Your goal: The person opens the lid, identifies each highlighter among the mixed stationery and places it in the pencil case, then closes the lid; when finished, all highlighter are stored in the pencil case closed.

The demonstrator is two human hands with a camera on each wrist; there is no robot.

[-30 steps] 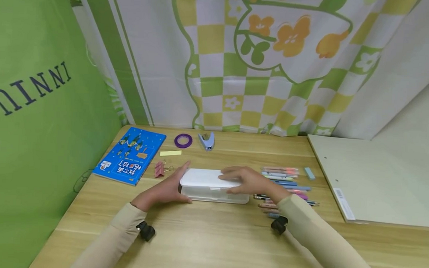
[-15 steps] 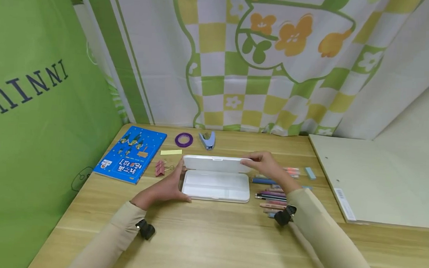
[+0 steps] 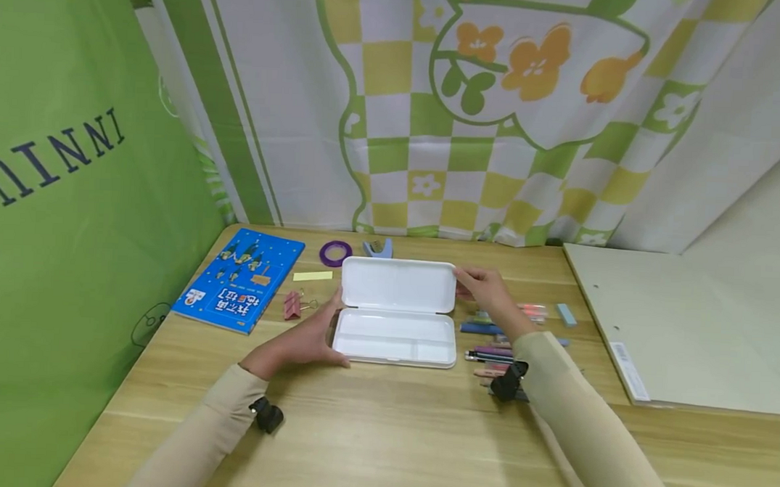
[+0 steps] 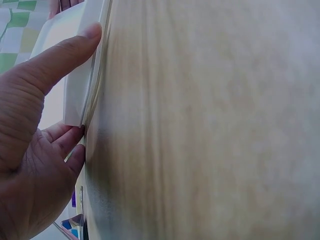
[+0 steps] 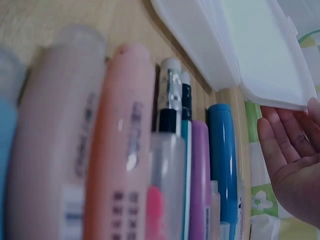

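Left hand (image 3: 301, 341) braces the left end of the white plastic pencil case (image 3: 394, 338), thumb on its near corner and fingers curled round the end wall, forearm angled in from the near edge of the wooden table (image 3: 382, 432). Right hand (image 3: 486, 291) reaches forward with fingers fairly straight, fingertips touching the right edge of the raised lid (image 3: 398, 284). The case sits mid-table, beside a row of coloured pens (image 3: 500, 343). Half a second ago the lid stood only partly lifted; now it is swung fully up, hiding part of the blue stapler (image 3: 377, 249).
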